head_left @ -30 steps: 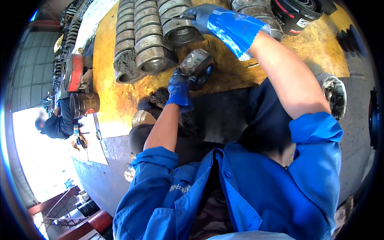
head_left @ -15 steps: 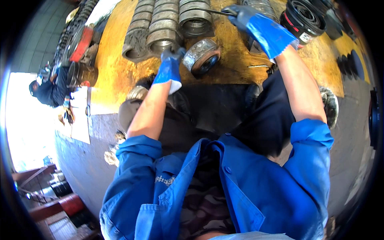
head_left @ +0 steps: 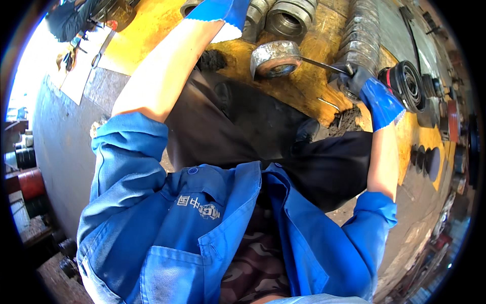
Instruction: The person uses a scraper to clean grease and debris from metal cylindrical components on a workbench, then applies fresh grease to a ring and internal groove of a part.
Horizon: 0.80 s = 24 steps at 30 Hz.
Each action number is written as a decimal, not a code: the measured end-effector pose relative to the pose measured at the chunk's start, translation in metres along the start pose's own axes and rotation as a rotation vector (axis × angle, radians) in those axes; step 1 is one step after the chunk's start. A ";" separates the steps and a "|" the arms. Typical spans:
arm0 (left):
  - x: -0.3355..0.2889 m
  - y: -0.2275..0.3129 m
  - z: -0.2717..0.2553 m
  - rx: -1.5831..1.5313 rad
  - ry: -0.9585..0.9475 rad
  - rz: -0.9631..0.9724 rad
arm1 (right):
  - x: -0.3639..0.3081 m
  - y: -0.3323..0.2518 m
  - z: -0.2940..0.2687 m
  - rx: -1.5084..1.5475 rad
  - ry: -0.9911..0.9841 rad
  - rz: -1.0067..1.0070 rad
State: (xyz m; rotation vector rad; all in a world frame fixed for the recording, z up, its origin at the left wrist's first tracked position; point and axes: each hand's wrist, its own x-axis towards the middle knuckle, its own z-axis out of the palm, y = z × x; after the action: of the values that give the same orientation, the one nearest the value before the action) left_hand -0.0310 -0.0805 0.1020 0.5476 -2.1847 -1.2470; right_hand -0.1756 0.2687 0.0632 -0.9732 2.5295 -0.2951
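My right hand (head_left: pixel 360 83), in a blue and dark grey glove, is closed around a thin dark metal rod (head_left: pixel 324 65). The rod's far end reaches the rim of a short, worn steel ring (head_left: pixel 276 53) that lies tilted on the yellow surface. I cannot tell whether it enters the bore. My left hand (head_left: pixel 220 14) reaches forward at the top edge; its glove's blue cuff shows, but its fingers are beyond the picture. Just past the ring lies a row of thick steel rings (head_left: pixel 291 20), end to end.
Another row of ribbed metal rings (head_left: pixel 360 35) runs beyond my right hand. A black round part with a red band (head_left: pixel 405 83) stands to the right. A small bent metal piece (head_left: pixel 329 104) lies near dark debris (head_left: pixel 346 121). Another person (head_left: pixel 68 23) is at the upper left.
The view has turned and shifted. My left hand has gone from beside the short ring to the top edge. My right hand has come nearer, bringing the rod's end to that ring.
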 end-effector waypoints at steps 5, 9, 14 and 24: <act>0.005 -0.005 0.012 -0.086 -0.088 -0.109 | -0.022 -0.030 -0.003 -0.157 -0.068 -0.016; 0.020 -0.014 0.021 -0.149 -0.135 -0.192 | -0.003 -0.020 0.000 0.012 -0.015 -0.101; 0.027 -0.026 0.009 -0.180 -0.135 -0.268 | 0.046 0.019 0.043 0.622 -0.056 -0.117; 0.055 -0.069 0.004 -0.188 -0.198 -0.006 | 0.072 0.001 0.029 1.157 -0.205 0.478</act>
State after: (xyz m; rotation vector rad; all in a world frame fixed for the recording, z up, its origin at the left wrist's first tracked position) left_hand -0.0700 -0.1442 0.0545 0.3674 -2.1931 -1.5480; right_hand -0.2109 0.2192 0.0155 0.0555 1.7980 -1.2190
